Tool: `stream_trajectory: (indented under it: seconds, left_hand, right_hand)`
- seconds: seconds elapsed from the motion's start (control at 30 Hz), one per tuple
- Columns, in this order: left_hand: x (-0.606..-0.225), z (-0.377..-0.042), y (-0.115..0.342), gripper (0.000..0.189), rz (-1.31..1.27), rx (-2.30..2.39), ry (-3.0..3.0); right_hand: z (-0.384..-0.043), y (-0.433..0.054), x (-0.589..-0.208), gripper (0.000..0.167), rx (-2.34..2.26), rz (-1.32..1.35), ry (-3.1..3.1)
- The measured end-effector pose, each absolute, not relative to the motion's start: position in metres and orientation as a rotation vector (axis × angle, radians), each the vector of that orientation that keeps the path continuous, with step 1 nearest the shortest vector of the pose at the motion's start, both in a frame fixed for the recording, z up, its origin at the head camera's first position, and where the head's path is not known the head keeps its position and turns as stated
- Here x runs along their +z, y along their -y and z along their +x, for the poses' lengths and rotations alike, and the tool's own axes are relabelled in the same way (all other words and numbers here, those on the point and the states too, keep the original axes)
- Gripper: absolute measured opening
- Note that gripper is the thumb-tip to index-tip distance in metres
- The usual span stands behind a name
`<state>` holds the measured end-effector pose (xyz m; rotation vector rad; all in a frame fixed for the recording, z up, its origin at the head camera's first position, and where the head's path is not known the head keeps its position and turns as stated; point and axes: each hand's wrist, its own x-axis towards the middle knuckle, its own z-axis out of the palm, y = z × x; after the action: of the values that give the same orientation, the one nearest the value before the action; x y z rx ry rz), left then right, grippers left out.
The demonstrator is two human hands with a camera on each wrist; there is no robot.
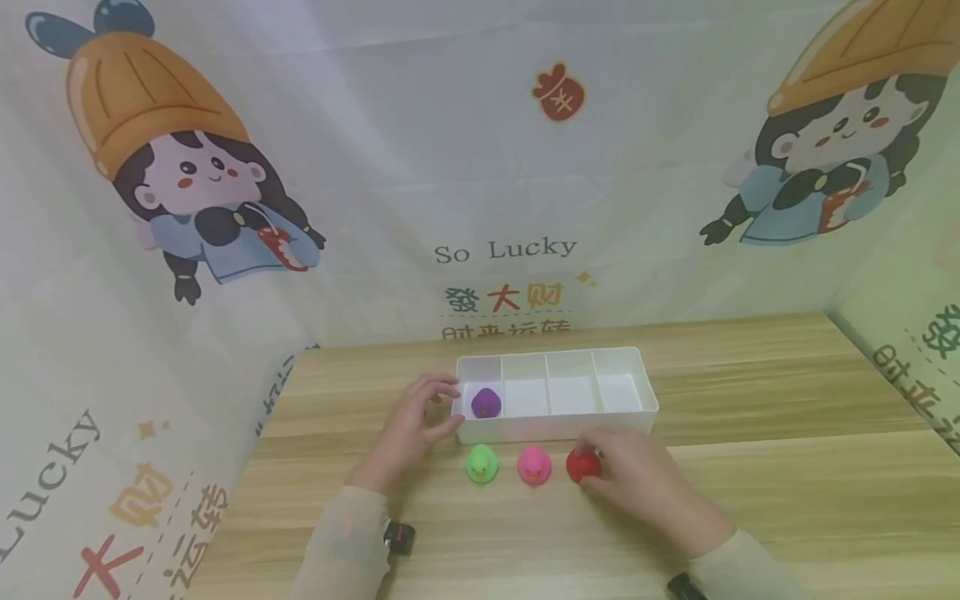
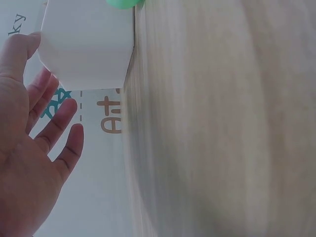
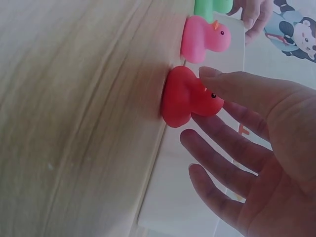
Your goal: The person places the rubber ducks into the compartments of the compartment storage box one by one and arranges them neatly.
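Observation:
My right hand [image 1: 637,475] is at a red rubber duck [image 3: 180,98], thumb and forefinger on either side of its head. The duck sits upright on the table, and the other fingers of that hand spread loosely behind it. To its left stand a pink rubber duck [image 1: 534,465] and a green rubber duck [image 1: 482,464], in a row before a white four-compartment box [image 1: 525,429]. Inside the leftmost compartment lies a purple rubber duck [image 1: 486,403]. My left hand [image 1: 411,429] rests at the box's left end, thumb by the front corner, fingers loosely bent and spread.
The wood-grain table [image 1: 787,467] stretches to both sides of the box. Behind it hangs a pale printed cloth [image 1: 637,208] with cartoon figures and lettering, which also runs along the left and right sides. Each wrist wears a small dark device.

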<state>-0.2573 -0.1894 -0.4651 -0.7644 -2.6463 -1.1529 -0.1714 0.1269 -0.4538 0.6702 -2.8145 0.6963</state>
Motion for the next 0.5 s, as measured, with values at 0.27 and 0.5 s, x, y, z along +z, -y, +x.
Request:
stream_trajectory:
  seconds: [0.27,0.5]
  left_hand:
    - [-0.4678,-0.2596,0.1905,0.034,-0.767,-1.139,2.637]
    - [-0.4694,-0.2603,0.1899,0.034,-0.754,-1.132,2.625]
  right_hand:
    - [-0.1724,-0.1266,-0.4536,0.025,0.677,0.675,2.797]
    - [-0.1729,-0.1268,-0.4522,0.021,0.697,0.704,2.768]
